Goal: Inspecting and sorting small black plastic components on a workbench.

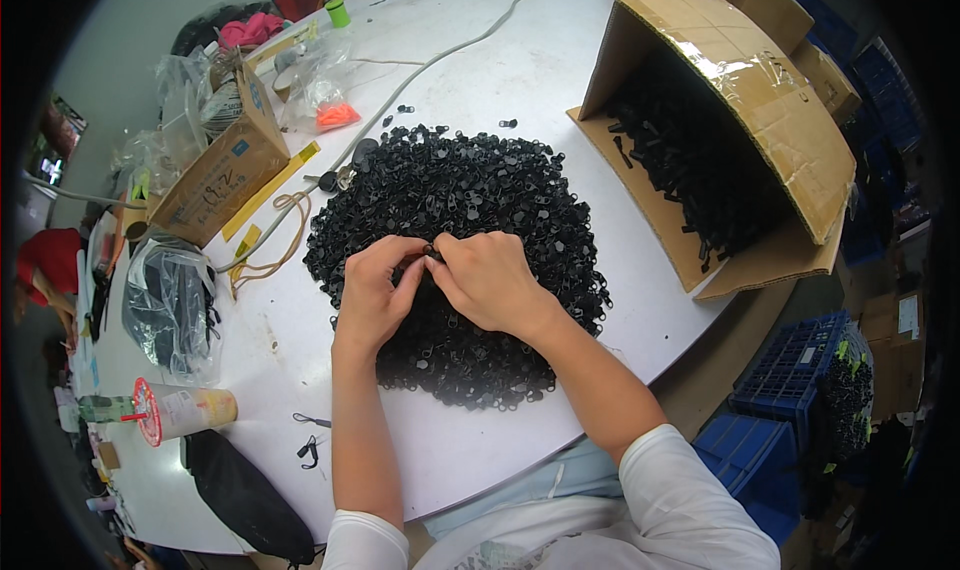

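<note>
A wide heap of small black zipper sliders (pixel 480 180) covers the middle of the white table (pixel 480 60). Above it, my left hand (pixel 380 280) and my right hand (pixel 490 278) meet with fingertips pinched together. Between them is a small black zipper slider (pixel 430 251), mostly hidden by the fingers. Both hands are closed on it, thumbs facing each other. A few loose sliders (pixel 508 123) lie past the heap's far edge.
An open cardboard box (pixel 740 80) of black pull cords (pixel 690 160) lies tipped at the right. At left are a smaller carton (pixel 225 170), plastic bags (pixel 165 310), a lidded drink cup (pixel 190 413) and a black pouch (pixel 240 495). Blue crates (pixel 790 370) stand on the floor.
</note>
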A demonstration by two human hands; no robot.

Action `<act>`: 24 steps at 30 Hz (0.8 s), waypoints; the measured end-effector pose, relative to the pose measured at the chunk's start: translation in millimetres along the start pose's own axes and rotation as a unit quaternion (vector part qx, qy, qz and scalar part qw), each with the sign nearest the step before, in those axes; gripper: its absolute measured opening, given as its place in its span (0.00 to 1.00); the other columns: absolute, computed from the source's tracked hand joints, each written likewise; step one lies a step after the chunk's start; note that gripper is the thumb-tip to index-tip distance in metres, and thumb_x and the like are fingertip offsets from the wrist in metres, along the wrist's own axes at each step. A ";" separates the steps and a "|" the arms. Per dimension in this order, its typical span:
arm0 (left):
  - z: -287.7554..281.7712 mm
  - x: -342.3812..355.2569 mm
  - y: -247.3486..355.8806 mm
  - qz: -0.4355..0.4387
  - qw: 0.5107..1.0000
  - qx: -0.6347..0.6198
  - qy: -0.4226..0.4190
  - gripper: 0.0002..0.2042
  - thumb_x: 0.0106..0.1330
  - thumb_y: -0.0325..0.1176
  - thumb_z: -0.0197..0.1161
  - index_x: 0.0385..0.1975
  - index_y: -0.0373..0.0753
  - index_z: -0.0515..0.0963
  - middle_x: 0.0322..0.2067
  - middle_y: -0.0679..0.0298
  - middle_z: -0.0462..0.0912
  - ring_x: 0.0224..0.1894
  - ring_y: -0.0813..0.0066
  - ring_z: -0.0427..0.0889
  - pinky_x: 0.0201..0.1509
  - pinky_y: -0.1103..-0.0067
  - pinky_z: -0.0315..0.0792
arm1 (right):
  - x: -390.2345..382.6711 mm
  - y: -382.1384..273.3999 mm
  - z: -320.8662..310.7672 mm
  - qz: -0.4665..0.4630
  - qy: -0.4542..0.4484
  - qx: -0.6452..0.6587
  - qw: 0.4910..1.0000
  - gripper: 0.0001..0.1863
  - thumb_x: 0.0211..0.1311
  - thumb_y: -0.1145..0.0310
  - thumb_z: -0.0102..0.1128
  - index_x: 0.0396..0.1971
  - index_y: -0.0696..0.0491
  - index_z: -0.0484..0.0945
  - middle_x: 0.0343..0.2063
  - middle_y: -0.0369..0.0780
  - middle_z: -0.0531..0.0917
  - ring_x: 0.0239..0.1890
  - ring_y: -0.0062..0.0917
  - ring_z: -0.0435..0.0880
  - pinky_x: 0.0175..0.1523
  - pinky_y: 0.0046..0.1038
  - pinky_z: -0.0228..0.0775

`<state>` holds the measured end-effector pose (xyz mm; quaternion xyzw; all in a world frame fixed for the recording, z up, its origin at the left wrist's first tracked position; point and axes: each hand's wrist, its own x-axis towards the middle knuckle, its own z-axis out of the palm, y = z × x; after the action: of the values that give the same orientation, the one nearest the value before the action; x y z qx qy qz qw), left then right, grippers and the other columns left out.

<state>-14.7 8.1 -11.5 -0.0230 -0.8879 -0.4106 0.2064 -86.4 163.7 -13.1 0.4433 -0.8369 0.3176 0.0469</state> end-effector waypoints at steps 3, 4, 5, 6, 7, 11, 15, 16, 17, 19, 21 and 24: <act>4.3 0.4 2.5 -0.010 0.999 -0.041 0.007 0.09 0.55 0.19 0.61 0.37 0.30 0.79 0.32 0.55 0.84 0.32 0.68 0.85 0.37 0.79 0.77 | 0.5 0.7 -1.8 0.017 -0.014 -0.017 1.000 0.12 0.62 0.63 0.54 0.24 0.55 0.73 0.14 0.44 0.77 0.20 0.42 0.80 0.26 0.41 0.70; 7.3 0.6 2.3 -0.022 0.996 -0.082 0.020 0.10 0.55 0.19 0.62 0.38 0.31 0.80 0.32 0.55 0.84 0.33 0.68 0.85 0.38 0.79 0.77 | 0.8 2.1 -1.8 0.009 -0.022 -0.034 0.999 0.11 0.61 0.64 0.55 0.24 0.55 0.74 0.14 0.44 0.78 0.20 0.41 0.81 0.26 0.39 0.72; 8.4 0.3 2.2 -0.035 0.991 -0.121 0.033 0.11 0.55 0.19 0.62 0.39 0.31 0.80 0.33 0.55 0.84 0.33 0.67 0.85 0.39 0.79 0.78 | 0.6 2.8 -1.0 0.002 -0.030 -0.050 0.998 0.10 0.59 0.65 0.56 0.24 0.55 0.75 0.15 0.44 0.80 0.19 0.39 0.82 0.26 0.37 0.74; 7.5 -0.3 2.3 -0.035 0.992 -0.120 0.033 0.11 0.55 0.19 0.62 0.39 0.31 0.80 0.33 0.55 0.84 0.33 0.67 0.85 0.39 0.79 0.78 | 0.4 2.7 0.6 0.002 -0.030 -0.049 0.998 0.10 0.59 0.65 0.56 0.24 0.55 0.75 0.15 0.44 0.80 0.19 0.39 0.82 0.26 0.37 0.74; 6.0 -0.9 2.5 -0.033 0.994 -0.100 0.017 0.11 0.55 0.19 0.62 0.39 0.31 0.80 0.33 0.56 0.84 0.34 0.67 0.85 0.40 0.79 0.78 | 0.1 2.1 2.5 0.002 -0.036 -0.055 0.998 0.09 0.58 0.65 0.56 0.24 0.55 0.75 0.15 0.44 0.80 0.19 0.39 0.82 0.26 0.37 0.74; 3.1 2.0 5.4 -0.008 0.998 -0.063 -0.002 0.11 0.54 0.19 0.62 0.39 0.31 0.80 0.33 0.55 0.84 0.34 0.67 0.85 0.40 0.79 0.78 | 0.4 0.1 0.8 0.010 -0.042 -0.066 0.997 0.09 0.58 0.65 0.56 0.24 0.55 0.76 0.15 0.43 0.80 0.20 0.39 0.82 0.26 0.37 0.74; 6.4 1.9 2.8 0.052 0.998 0.004 0.030 0.09 0.55 0.19 0.62 0.36 0.31 0.80 0.31 0.54 0.83 0.32 0.66 0.84 0.36 0.77 0.76 | 0.1 0.0 3.9 0.003 -0.035 -0.064 0.997 0.10 0.58 0.65 0.57 0.24 0.55 0.75 0.14 0.43 0.79 0.19 0.39 0.82 0.26 0.37 0.74; 7.9 1.0 3.8 0.035 0.998 0.021 0.055 0.07 0.56 0.20 0.62 0.35 0.30 0.79 0.29 0.55 0.82 0.30 0.66 0.82 0.34 0.77 0.75 | 0.2 -0.8 3.7 0.003 -0.033 -0.061 0.998 0.10 0.59 0.64 0.56 0.23 0.55 0.74 0.14 0.43 0.78 0.19 0.39 0.81 0.25 0.38 0.73; 8.9 0.5 4.2 0.019 0.996 0.038 0.079 0.05 0.57 0.20 0.61 0.33 0.30 0.79 0.27 0.55 0.80 0.27 0.67 0.81 0.32 0.77 0.73 | 0.2 -1.2 3.6 0.002 -0.032 -0.058 0.998 0.11 0.60 0.63 0.56 0.23 0.54 0.74 0.13 0.42 0.77 0.18 0.39 0.80 0.24 0.38 0.72; 4.7 2.1 7.0 0.001 0.995 0.029 0.091 0.04 0.58 0.21 0.60 0.32 0.30 0.77 0.26 0.56 0.78 0.25 0.68 0.78 0.30 0.77 0.71 | 0.7 -2.0 3.6 -0.002 -0.023 -0.052 0.998 0.11 0.59 0.63 0.57 0.23 0.54 0.73 0.13 0.42 0.77 0.18 0.39 0.80 0.24 0.38 0.71; 1.5 2.0 3.9 -0.035 0.995 -0.027 0.086 0.02 0.60 0.22 0.59 0.31 0.31 0.76 0.25 0.62 0.73 0.24 0.76 0.72 0.30 0.82 0.66 | 0.5 -2.3 3.3 -0.004 -0.013 -0.046 0.999 0.11 0.59 0.63 0.57 0.22 0.53 0.72 0.12 0.41 0.77 0.17 0.38 0.80 0.23 0.37 0.71; 4.5 1.6 9.7 -0.068 0.954 -0.289 0.043 0.01 0.60 0.22 0.59 0.30 0.32 0.76 0.28 0.67 0.71 0.28 0.81 0.69 0.34 0.85 0.63 | 0.2 0.0 3.6 -0.022 0.035 -0.003 0.999 0.10 0.57 0.65 0.59 0.21 0.53 0.73 0.12 0.41 0.76 0.16 0.38 0.79 0.23 0.36 0.70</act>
<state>-15.7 17.7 -6.5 -0.0038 -0.7212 -0.6631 0.2002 -85.7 161.5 -15.9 0.4506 -0.8255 0.3294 0.0842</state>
